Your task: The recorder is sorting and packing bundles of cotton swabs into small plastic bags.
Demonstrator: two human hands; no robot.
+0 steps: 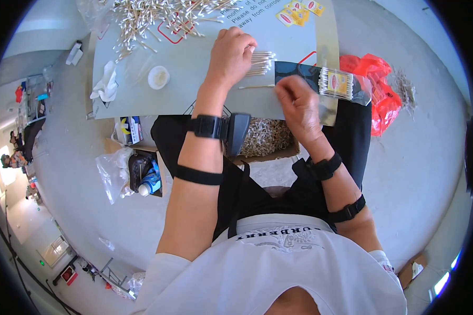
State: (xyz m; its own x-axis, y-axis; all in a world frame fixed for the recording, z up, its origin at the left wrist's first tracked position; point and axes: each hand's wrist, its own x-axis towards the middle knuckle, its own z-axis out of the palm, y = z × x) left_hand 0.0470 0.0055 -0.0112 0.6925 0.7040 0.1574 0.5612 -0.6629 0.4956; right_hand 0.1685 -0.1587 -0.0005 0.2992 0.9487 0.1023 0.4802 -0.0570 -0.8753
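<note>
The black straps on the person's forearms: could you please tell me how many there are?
4: a wrist strap and a band on the left arm; a wrist strap and a band on the right.

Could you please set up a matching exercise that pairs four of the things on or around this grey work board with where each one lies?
Things:
1. Loose heap of white-tipped cotton swabs
2. Small round white dish
3. Crumpled red plastic bag
4. Clear packet of bundled cotton swabs

Places:
A. On the floor, right of the board
B. At the board's far edge, top left
C. At the board's right edge, beside the right hand
D. On the board, left of the left hand

Pairs: 1-B, 2-D, 3-A, 4-C
</note>
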